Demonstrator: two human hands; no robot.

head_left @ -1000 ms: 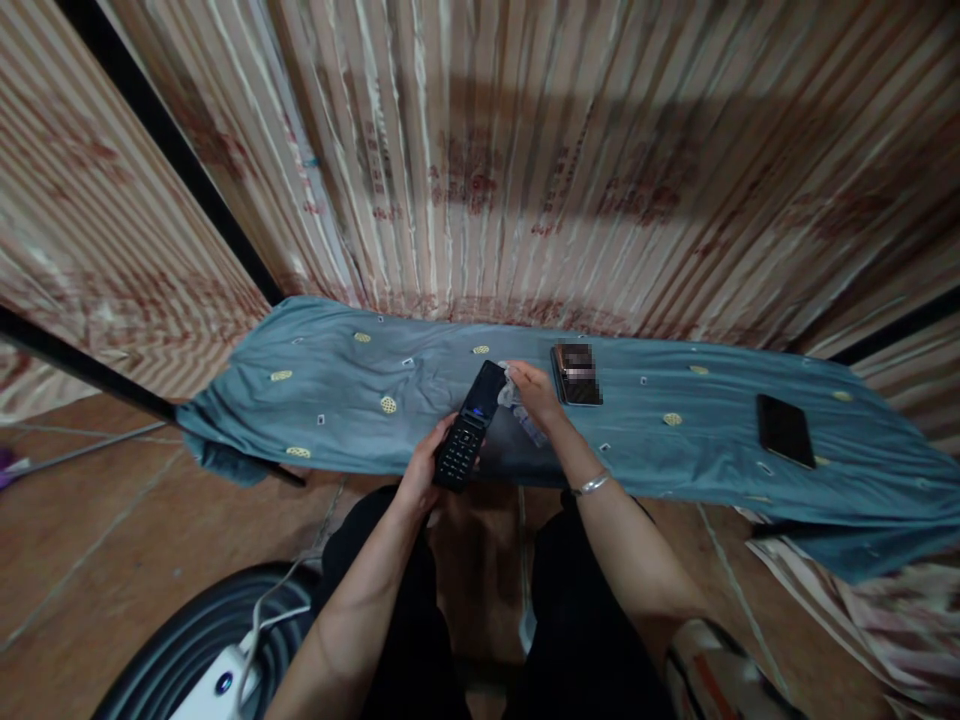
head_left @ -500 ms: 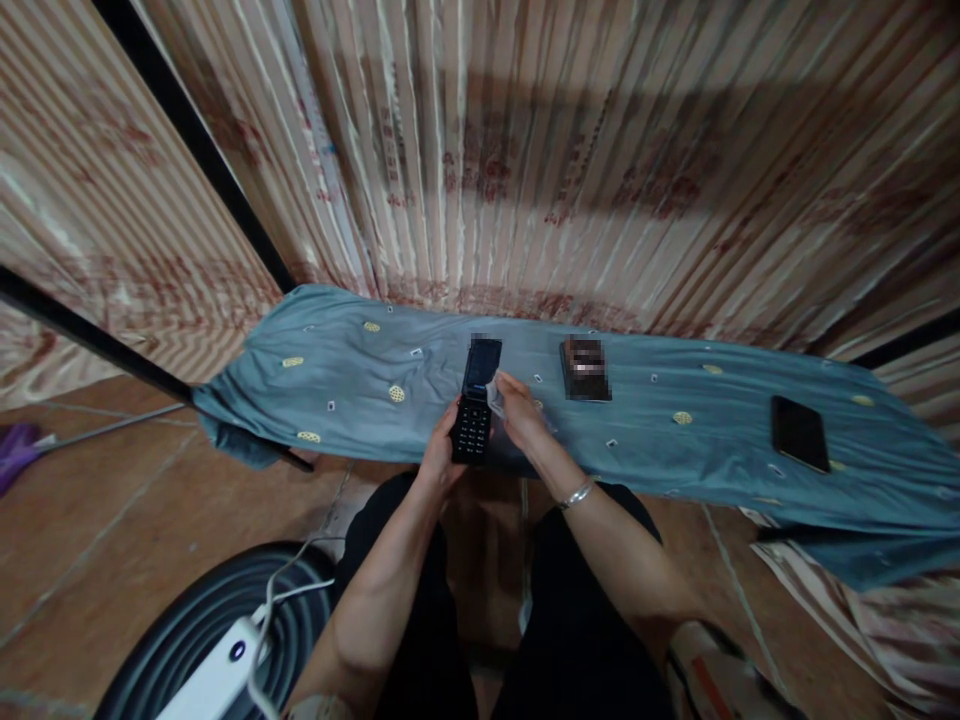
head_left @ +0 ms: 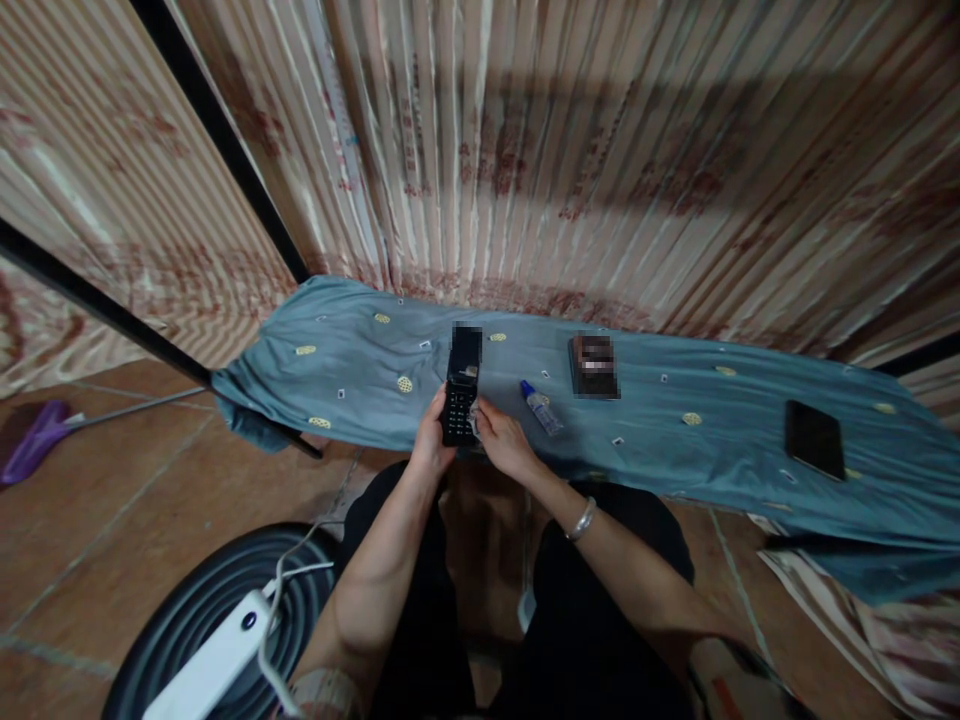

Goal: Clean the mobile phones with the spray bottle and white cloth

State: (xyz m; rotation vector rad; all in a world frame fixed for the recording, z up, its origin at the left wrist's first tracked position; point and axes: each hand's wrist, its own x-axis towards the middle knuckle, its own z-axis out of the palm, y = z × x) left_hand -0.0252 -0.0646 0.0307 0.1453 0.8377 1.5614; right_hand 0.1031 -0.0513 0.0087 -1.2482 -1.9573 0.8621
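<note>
An unfolded black flip phone (head_left: 460,412) is gripped along its left side by my left hand (head_left: 431,432), with the keypad and the dark screen facing up. My right hand (head_left: 504,436) pinches a small whitish cloth or tissue (head_left: 474,416) against the right edge of the keypad. To the right of that hand, a small clear bottle with a blue cap (head_left: 541,408) lies on the blue-green patterned cloth (head_left: 360,375). Farther right is a dark brown box (head_left: 594,366), its top blurred out.
A black smartphone (head_left: 814,440) lies at the right of the cloth-covered board. Black poles (head_left: 225,150) stand at the left, before a striped curtain (head_left: 540,150). On the floor are a black ribbed round object (head_left: 180,590), a white power strip (head_left: 214,655) with a cable, and a purple broom (head_left: 37,440).
My right hand has moved the whitish cloth from beside the screen down to the keypad. The small blue-capped bottle, hidden before, now shows. The view has shifted slightly.
</note>
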